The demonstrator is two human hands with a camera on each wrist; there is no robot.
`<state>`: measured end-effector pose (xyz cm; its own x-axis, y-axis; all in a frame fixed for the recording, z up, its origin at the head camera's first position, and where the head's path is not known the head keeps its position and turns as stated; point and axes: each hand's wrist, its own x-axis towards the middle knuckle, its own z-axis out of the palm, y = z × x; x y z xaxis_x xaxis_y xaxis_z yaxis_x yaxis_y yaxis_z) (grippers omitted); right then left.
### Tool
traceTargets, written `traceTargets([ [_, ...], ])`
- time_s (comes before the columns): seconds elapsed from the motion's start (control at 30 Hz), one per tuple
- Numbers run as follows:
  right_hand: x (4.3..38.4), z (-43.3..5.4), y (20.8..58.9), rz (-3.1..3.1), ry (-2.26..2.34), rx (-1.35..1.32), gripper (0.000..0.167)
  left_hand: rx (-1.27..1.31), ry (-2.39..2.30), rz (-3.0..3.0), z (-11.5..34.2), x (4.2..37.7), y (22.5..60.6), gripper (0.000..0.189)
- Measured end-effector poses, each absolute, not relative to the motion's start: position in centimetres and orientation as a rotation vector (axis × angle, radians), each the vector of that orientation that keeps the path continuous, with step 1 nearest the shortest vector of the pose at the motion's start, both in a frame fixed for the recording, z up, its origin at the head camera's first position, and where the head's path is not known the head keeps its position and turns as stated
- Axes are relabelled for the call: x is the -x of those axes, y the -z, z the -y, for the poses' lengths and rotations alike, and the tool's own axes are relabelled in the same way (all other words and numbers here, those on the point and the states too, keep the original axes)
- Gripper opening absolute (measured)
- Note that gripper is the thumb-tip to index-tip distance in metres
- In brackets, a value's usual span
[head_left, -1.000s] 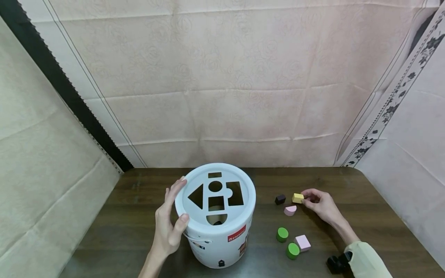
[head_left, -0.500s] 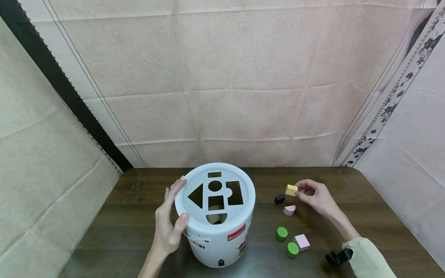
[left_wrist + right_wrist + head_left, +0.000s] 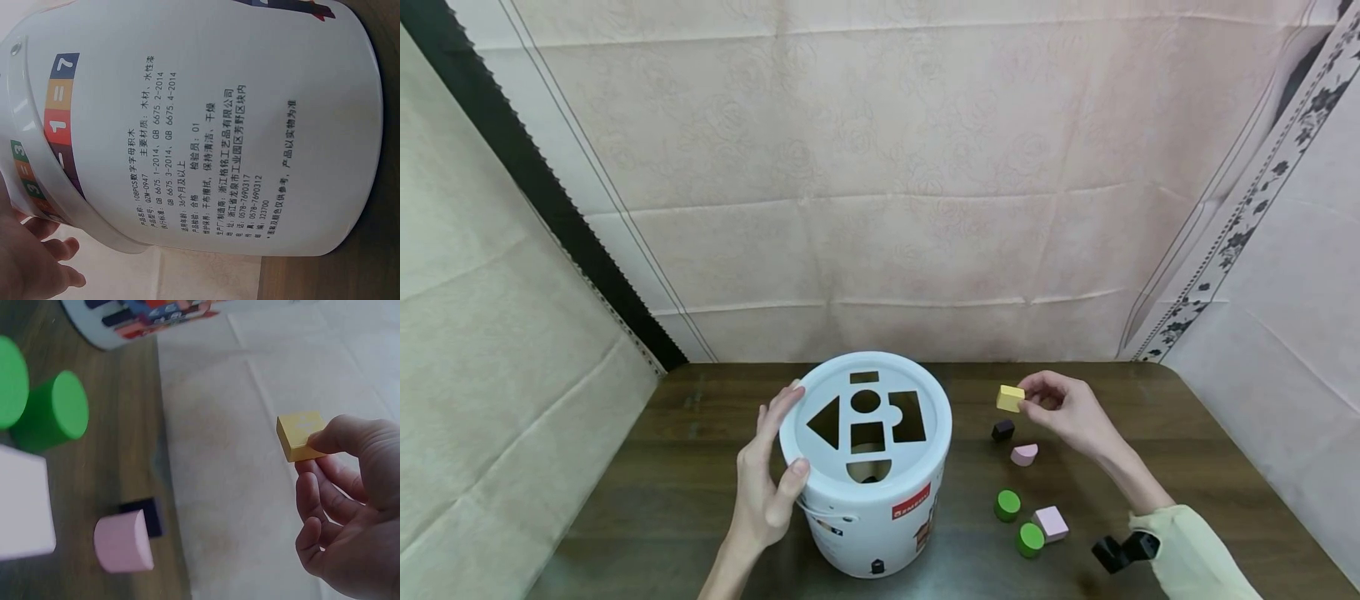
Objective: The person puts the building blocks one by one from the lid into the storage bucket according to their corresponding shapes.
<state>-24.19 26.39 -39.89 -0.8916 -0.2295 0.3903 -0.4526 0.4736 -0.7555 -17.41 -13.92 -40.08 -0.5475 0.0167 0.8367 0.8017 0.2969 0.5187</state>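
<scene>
Cream cloth (image 3: pixel 925 167) is hung across the upper frame, and below it the lower frame is crossed by a dark brown bench (image 3: pixel 647 517). At lower centre a white bucket (image 3: pixel 857 542) is stood upright, topped by a pale blue lid (image 3: pixel 917 458) in which openings of several outlines are cut. The lid's left rim is touched by the left hand (image 3: pixel 760 492), its fingers and thumb spread wide. To the right of centre, the fingers of the right hand (image 3: pixel 1075 412) are narrowed to a pinch. At lower right a lilac cube (image 3: pixel 1051 523) is grouped with two green cylinders (image 3: pixel 1007 506). Smaller again, the yellow block (image 3: pixel 1011 398) is held in the right hand's pinch, apparently raised off the bench, well apart from the bucket. Below it are seen a pink half-round block (image 3: pixel 1024 454) and, smallest, a black block (image 3: pixel 1003 430). The step in hand is judged to be the lifting of the yellow block towards the lid; by the next move, it should be brought over a matching opening, perhaps the small rectangular opening (image 3: pixel 863 377), and turned to fit while the bucket is steadied.
</scene>
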Motion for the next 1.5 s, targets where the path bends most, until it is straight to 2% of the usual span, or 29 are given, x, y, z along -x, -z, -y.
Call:
traceTargets([
  [0.93,23.4,-20.0,32.4,2.444,-1.371,-0.754,0.018,0.726,1.326,1.819,13.8,17.4,40.1,0.062],
  [1.5,24.4,-15.7,30.8,2.439,-1.338,-0.878,0.017,0.72,1.326,1.817,13.8,17.3,40.1,0.061],
])
